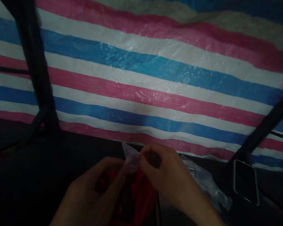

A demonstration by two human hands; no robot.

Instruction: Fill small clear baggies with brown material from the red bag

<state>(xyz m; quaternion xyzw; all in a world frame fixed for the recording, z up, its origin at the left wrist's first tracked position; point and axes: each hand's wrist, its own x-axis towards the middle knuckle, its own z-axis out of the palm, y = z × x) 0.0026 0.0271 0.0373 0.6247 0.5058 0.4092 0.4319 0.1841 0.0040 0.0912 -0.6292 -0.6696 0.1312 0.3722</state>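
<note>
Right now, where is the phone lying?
In the head view the phone lies low on the right, on the dark surface below the striped tarp, just past the clear plastic bags beside the right hand.

Ahead of you hangs a woven plastic tarp with pink, white and blue stripes [155,72], crinkled and glossy, filling most of the view. A dark upright pole [35,62] crosses it at left; a second dark slanted pole [269,122] runs up at right. Low right, you have a dark flat phone with a pale rim [246,181], tilted. The surface below is too dark to make out.
</note>
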